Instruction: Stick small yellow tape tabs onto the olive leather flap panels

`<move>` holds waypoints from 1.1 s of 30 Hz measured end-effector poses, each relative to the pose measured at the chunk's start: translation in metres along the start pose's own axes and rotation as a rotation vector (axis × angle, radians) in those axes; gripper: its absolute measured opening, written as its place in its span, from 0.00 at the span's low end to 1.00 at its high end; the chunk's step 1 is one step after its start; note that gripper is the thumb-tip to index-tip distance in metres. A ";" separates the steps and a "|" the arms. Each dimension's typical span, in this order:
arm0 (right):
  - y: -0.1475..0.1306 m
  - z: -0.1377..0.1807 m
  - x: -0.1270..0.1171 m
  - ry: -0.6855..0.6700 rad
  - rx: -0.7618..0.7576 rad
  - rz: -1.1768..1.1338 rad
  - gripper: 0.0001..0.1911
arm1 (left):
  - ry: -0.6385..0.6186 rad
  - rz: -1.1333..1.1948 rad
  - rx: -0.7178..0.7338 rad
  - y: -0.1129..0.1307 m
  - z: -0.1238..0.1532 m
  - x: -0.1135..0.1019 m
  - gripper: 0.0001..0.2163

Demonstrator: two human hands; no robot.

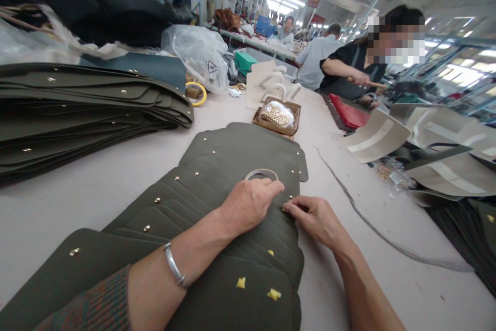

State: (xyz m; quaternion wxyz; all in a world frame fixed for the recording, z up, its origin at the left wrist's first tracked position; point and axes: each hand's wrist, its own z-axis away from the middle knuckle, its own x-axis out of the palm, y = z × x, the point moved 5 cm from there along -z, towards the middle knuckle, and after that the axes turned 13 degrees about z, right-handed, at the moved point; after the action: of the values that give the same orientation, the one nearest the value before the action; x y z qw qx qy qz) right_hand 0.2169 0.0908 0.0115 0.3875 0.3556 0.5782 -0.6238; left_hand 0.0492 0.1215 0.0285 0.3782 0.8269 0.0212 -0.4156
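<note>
- While the desk (116, 178) spreads pale beneath everything, its middle bears the main layout.
- Panels (256, 147), dark green, lie overlapping in a long row straight in front of the person, under both hands.
- A pile (77, 109) of similar panels sits at the left.
- A box (297, 114) of gold pieces stands just beyond the far panel.
- Left hand (246, 204): over the panels, its grip curled closed around the roll.
- Right hand (318, 217): at the panels' right edge, thumb and forefinger almost together, touching a yellow bit beside a stud; whether this grip pinches the bit or presses it down, I cannot tell.
- The roll (262, 170), a thin ring, pokes out beyond the left fingers.
- Yellow bits (274, 295) dot the panels' right side, nearer the person.
- Gold studs (146, 228) line the left edge, one per step.
</note>
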 end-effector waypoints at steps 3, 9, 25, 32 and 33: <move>-0.001 0.006 -0.007 0.198 -0.010 -0.155 0.12 | 0.014 0.035 0.028 0.003 0.001 -0.001 0.15; -0.030 0.015 -0.012 0.390 -0.299 -0.083 0.08 | -0.001 -0.003 0.012 0.006 0.003 0.002 0.21; -0.044 0.019 -0.009 0.530 -0.216 0.081 0.08 | 0.039 0.037 -0.056 0.006 0.001 0.001 0.04; -0.002 -0.003 0.000 0.333 0.248 -0.649 0.14 | 0.149 0.018 0.041 0.017 0.003 -0.005 0.08; 0.008 -0.006 0.000 0.325 0.282 -0.680 0.15 | 0.131 0.003 0.031 0.016 0.003 -0.004 0.08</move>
State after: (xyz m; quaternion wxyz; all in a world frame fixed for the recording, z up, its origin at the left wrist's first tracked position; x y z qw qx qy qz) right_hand 0.2240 0.0964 0.0080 0.0099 0.2876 0.6253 -0.7254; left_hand 0.0502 0.1090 0.0402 0.3639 0.8580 0.0383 -0.3605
